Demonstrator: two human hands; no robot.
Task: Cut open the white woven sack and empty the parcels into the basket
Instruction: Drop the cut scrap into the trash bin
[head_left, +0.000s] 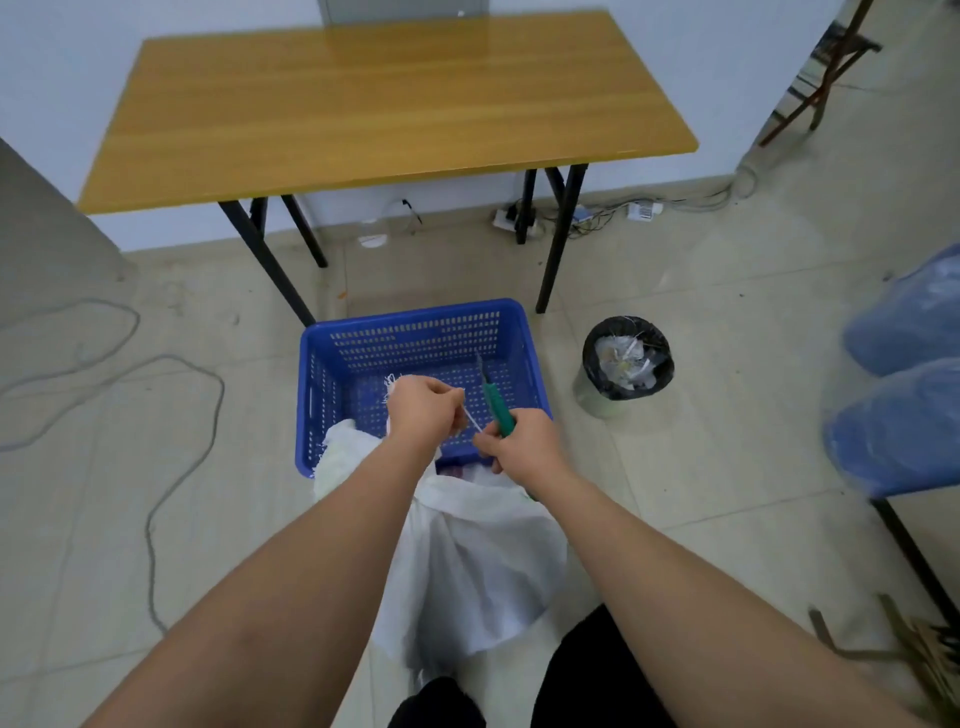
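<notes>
While the white woven sack (467, 561) stands between my forearms with its mouth bunched up just under my hands, I am at the opening step: freeing the closure, not yet pouring. My left hand (423, 410) grips the gathered top of the sack and pinches a white string (472, 420) that runs taut across to my right hand (519, 444). That hand is wrapped round the green handle of a cutter (493, 402), its blade pointing up and away from my knuckles. Just beyond both hands sits the blue basket (415, 322), whose floor shows no parcels, though my hands hide part of it. Something coloured shows inside the sack's mouth below my right wrist, likely parcels. Next, I judge, the blade must meet the taut string without nicking my left fingers; then the cutter goes aside and I tip the sack forward.
</notes>
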